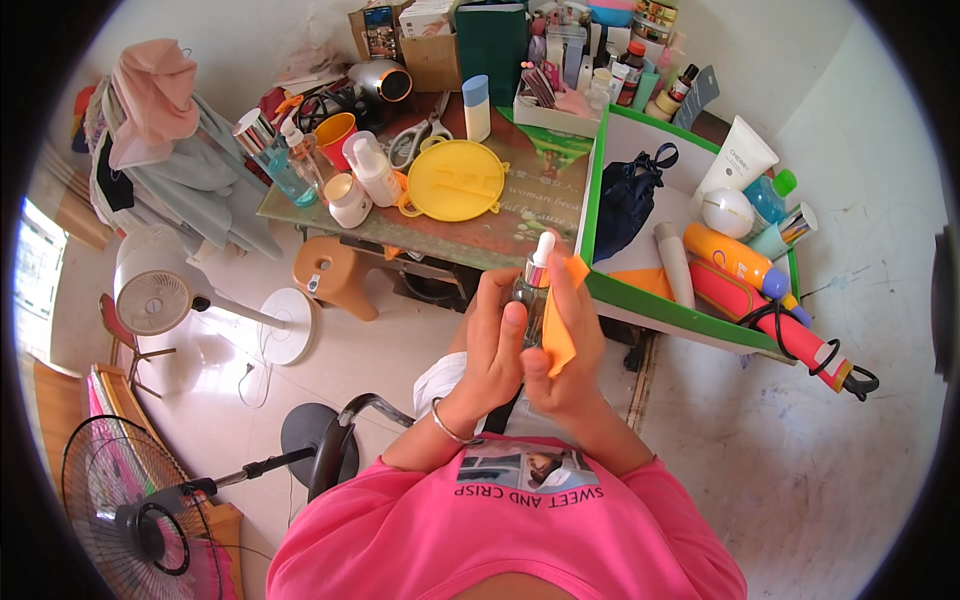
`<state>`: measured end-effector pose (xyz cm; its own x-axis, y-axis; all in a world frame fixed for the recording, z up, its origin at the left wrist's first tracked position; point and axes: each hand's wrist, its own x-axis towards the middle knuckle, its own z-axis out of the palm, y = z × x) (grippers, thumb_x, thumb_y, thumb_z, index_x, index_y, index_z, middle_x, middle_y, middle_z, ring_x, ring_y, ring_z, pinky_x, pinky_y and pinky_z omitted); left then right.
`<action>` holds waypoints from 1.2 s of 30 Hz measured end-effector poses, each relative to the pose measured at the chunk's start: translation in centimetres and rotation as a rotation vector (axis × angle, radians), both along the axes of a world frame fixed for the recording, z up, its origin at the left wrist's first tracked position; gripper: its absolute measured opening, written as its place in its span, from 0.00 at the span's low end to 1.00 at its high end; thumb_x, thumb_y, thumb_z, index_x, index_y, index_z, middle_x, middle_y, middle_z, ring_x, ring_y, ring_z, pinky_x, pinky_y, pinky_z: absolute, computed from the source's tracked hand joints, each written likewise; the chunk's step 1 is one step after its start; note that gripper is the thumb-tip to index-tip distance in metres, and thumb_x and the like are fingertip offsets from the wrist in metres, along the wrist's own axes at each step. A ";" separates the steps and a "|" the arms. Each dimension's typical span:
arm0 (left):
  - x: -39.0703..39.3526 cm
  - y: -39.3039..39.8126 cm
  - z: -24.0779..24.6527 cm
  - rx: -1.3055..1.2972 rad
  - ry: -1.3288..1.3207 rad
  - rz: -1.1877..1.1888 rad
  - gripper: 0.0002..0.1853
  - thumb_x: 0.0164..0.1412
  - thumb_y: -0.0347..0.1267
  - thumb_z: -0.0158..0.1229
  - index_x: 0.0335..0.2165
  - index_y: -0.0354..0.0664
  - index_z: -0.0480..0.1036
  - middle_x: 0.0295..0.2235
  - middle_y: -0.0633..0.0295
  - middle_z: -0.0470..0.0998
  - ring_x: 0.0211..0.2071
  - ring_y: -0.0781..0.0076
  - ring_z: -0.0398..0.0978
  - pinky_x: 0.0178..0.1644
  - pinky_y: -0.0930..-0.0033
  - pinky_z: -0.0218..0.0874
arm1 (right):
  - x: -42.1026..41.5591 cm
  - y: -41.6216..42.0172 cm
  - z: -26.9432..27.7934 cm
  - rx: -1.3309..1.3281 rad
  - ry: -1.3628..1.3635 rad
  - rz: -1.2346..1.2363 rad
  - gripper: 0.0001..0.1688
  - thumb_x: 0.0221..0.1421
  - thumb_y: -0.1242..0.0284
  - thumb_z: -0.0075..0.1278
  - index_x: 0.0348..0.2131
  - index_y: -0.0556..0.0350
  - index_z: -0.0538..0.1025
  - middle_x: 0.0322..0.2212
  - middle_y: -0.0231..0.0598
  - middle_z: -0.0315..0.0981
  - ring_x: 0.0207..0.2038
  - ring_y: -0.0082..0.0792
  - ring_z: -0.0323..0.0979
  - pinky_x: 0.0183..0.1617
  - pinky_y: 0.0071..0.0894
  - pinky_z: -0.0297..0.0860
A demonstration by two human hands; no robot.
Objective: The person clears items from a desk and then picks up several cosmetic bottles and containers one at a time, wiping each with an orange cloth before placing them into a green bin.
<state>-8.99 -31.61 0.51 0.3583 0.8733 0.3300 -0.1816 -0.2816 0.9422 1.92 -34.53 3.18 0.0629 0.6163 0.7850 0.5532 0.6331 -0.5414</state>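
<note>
Between my two hands, in front of the table edge, is a glass dropper bottle (533, 296) with a white rubber bulb and a silver collar, held upright. My left hand (491, 337) is around its left side. My right hand (568, 337) is on the other side, with an orange cloth (559, 330) between its palm and the bottle. Beyond the hands, a round yellow silicone lid (456, 180) lies on the table. Left of it stand a white pump bottle (375, 176), a white jar (348, 200) and a tall blue bottle (281, 165).
A green-edged white box (690, 334) at the right holds tubes, a navy pouch (628, 195) and a red hair styling iron (757, 315). Scissors (420, 135), a hair dryer (379, 79) and a blue-capped bottle (476, 112) are farther back. Fans (154, 300) and an orange stool (330, 274) stand left.
</note>
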 end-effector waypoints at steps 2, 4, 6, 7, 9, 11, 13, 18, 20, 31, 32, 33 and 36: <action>-0.1 0.3 0.3 0.055 0.037 0.026 0.27 0.69 0.48 0.37 0.48 0.32 0.59 0.38 0.58 0.70 0.38 0.75 0.67 0.42 0.73 0.59 | 0.8 0.0 -0.1 -0.030 0.120 0.110 0.30 0.64 0.64 0.39 0.57 0.70 0.60 0.59 0.60 0.53 0.55 0.50 0.64 0.57 0.37 0.61; 0.0 0.3 0.5 0.045 0.001 0.039 0.27 0.69 0.47 0.37 0.48 0.30 0.59 0.37 0.55 0.72 0.37 0.73 0.68 0.42 0.72 0.60 | 0.5 -0.3 -0.5 -0.118 0.321 0.013 0.32 0.66 0.59 0.35 0.57 0.69 0.58 0.56 0.60 0.59 0.57 0.46 0.63 0.59 0.36 0.59; -0.1 0.3 0.1 0.054 0.002 0.001 0.27 0.69 0.47 0.38 0.48 0.30 0.60 0.38 0.55 0.72 0.38 0.73 0.68 0.43 0.72 0.60 | 0.2 -0.1 -0.2 -0.162 0.517 0.060 0.32 0.68 0.56 0.31 0.57 0.67 0.56 0.53 0.60 0.63 0.56 0.43 0.64 0.59 0.36 0.59; -0.2 0.2 -0.1 0.058 0.002 -0.018 0.27 0.69 0.47 0.38 0.48 0.30 0.60 0.39 0.55 0.72 0.38 0.73 0.68 0.43 0.72 0.60 | 0.2 0.3 0.3 -0.168 0.613 0.129 0.33 0.68 0.56 0.31 0.57 0.67 0.55 0.53 0.61 0.63 0.56 0.44 0.65 0.59 0.36 0.59; 0.1 -0.1 -0.1 -0.037 -0.146 -0.143 0.28 0.68 0.48 0.40 0.48 0.31 0.61 0.40 0.57 0.72 0.39 0.74 0.69 0.44 0.74 0.60 | 0.1 0.7 1.3 -0.179 0.805 0.272 0.34 0.67 0.55 0.31 0.58 0.67 0.54 0.53 0.62 0.63 0.55 0.46 0.65 0.59 0.36 0.59; -0.2 0.0 0.0 -0.101 -0.175 -0.236 0.31 0.66 0.51 0.42 0.50 0.31 0.61 0.36 0.56 0.72 0.33 0.75 0.69 0.37 0.75 0.60 | 1.5 0.3 1.2 -0.363 0.826 0.544 0.35 0.66 0.51 0.31 0.53 0.66 0.63 0.54 0.63 0.62 0.58 0.50 0.61 0.62 0.40 0.55; -0.1 0.0 0.8 -0.195 -0.207 -0.309 0.37 0.62 0.56 0.44 0.53 0.32 0.59 0.29 0.55 0.72 0.22 0.76 0.68 0.25 0.78 0.59 | 2.3 0.9 1.2 -0.427 0.823 0.835 0.37 0.64 0.48 0.31 0.49 0.66 0.69 0.54 0.63 0.61 0.60 0.52 0.58 0.63 0.42 0.52; -2.2 0.7 0.1 -0.361 -0.213 -0.516 0.35 0.64 0.52 0.45 0.55 0.32 0.59 0.40 0.56 0.72 0.34 0.76 0.71 0.33 0.79 0.62 | 3.2 0.9 1.7 -0.376 0.509 0.786 0.31 0.67 0.52 0.30 0.43 0.64 0.71 0.48 0.52 0.68 0.50 0.37 0.68 0.56 0.34 0.60; -2.0 0.6 -0.2 -0.313 -0.229 -0.448 0.31 0.64 0.46 0.48 0.54 0.31 0.59 0.43 0.55 0.71 0.39 0.73 0.72 0.40 0.75 0.64 | 2.2 0.6 0.9 -0.352 0.602 0.790 0.27 0.68 0.56 0.31 0.43 0.63 0.69 0.45 0.50 0.70 0.48 0.36 0.69 0.54 0.33 0.62; -0.2 0.2 0.3 0.584 0.369 0.310 0.28 0.60 0.43 0.53 0.49 0.31 0.61 0.42 0.44 0.70 0.40 0.46 0.70 0.44 0.57 0.62 | -0.7 -0.6 0.0 -0.216 0.440 0.128 0.30 0.67 0.61 0.34 0.58 0.67 0.57 0.52 0.50 0.66 0.44 0.28 0.68 0.49 0.22 0.63; -0.2 0.2 0.3 0.491 0.341 0.304 0.28 0.61 0.44 0.52 0.49 0.31 0.61 0.42 0.44 0.70 0.40 0.46 0.70 0.44 0.57 0.62 | -0.8 -1.4 0.2 -0.312 0.408 0.152 0.33 0.66 0.65 0.35 0.62 0.69 0.50 0.58 0.55 0.58 0.51 0.36 0.66 0.53 0.27 0.62; -0.3 0.1 0.4 0.398 0.315 0.298 0.28 0.62 0.45 0.50 0.49 0.32 0.61 0.42 0.44 0.70 0.40 0.46 0.70 0.44 0.57 0.62 | -1.0 -1.2 -0.1 -0.250 0.331 0.132 0.34 0.66 0.66 0.35 0.62 0.69 0.49 0.59 0.57 0.54 0.54 0.40 0.63 0.55 0.28 0.61; -0.5 0.4 0.0 0.254 0.247 0.276 0.33 0.63 0.53 0.45 0.51 0.33 0.60 0.42 0.50 0.70 0.39 0.59 0.70 0.43 0.63 0.62 | -2.0 -0.7 -0.7 -0.122 0.150 0.140 0.37 0.64 0.69 0.36 0.63 0.73 0.44 0.64 0.63 0.39 0.65 0.57 0.46 0.63 0.36 0.52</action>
